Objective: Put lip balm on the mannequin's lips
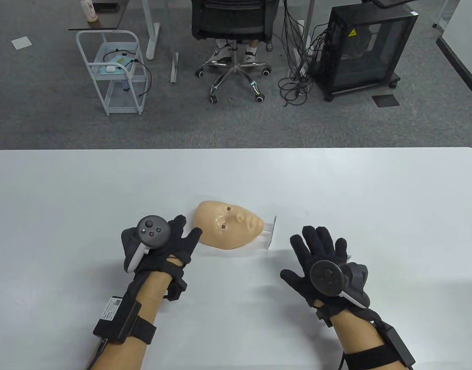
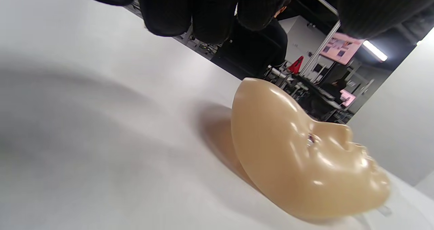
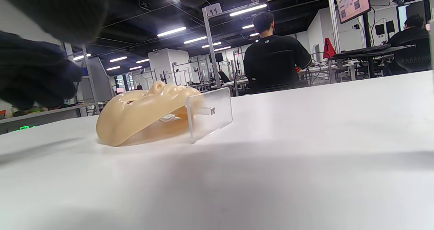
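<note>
Judging the glossy mannequin face [image 1: 226, 228] light, rigid and probably slippery, I held both the left hand [image 1: 170, 246] and right hand [image 1: 316, 256] open and empty, favouring its forehead rim.

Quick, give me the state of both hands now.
Left hand: open, empty, fingertips near the mask.
Right hand: open, fingers spread, holding nothing.

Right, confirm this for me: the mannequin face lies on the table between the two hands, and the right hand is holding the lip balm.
Not quite. The mannequin face does lie between the hands, but the right hand holds nothing: the table view shows its fingers spread open. No lip balm appears in any view.
</note>
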The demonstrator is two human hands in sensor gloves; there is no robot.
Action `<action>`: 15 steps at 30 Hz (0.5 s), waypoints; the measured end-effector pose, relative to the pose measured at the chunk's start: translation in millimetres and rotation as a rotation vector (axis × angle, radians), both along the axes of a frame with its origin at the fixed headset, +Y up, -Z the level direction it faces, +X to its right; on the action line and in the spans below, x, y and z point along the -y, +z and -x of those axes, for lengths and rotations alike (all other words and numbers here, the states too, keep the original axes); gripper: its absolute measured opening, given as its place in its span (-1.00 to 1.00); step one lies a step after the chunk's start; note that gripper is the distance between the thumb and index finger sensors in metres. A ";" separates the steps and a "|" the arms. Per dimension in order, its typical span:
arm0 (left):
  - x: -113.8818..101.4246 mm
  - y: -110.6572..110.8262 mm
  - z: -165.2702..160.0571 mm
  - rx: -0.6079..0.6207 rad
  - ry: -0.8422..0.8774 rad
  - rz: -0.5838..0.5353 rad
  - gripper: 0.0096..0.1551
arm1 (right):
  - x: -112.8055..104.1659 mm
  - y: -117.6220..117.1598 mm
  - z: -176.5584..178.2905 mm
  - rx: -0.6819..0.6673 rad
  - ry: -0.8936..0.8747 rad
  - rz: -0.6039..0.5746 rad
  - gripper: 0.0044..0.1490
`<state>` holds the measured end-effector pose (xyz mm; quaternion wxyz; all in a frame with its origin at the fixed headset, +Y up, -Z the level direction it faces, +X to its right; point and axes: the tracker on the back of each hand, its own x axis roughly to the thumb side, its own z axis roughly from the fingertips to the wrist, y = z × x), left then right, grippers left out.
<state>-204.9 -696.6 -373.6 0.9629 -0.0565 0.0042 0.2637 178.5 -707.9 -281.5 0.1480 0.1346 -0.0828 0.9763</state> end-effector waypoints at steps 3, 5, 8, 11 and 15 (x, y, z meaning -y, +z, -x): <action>3.3 -31.6 -11.0 -0.073 0.080 0.058 -0.03 | -1.0 0.3 -1.1 0.002 -0.005 -0.002 0.18; 8.7 -49.4 -17.8 -0.115 0.105 0.094 -0.03 | -1.3 0.3 -1.4 0.001 -0.008 -0.003 0.18; 16.4 -71.6 -30.8 -0.171 0.114 0.124 -0.03 | -3.1 0.3 -3.6 0.003 -0.017 -0.008 0.18; 22.1 -84.0 -41.7 -0.208 0.109 0.185 -0.03 | -4.5 0.9 -4.8 0.006 -0.019 -0.015 0.18; 26.9 -93.5 -51.9 -0.228 0.076 0.223 -0.03 | -4.2 0.6 -5.2 0.008 -0.025 -0.017 0.18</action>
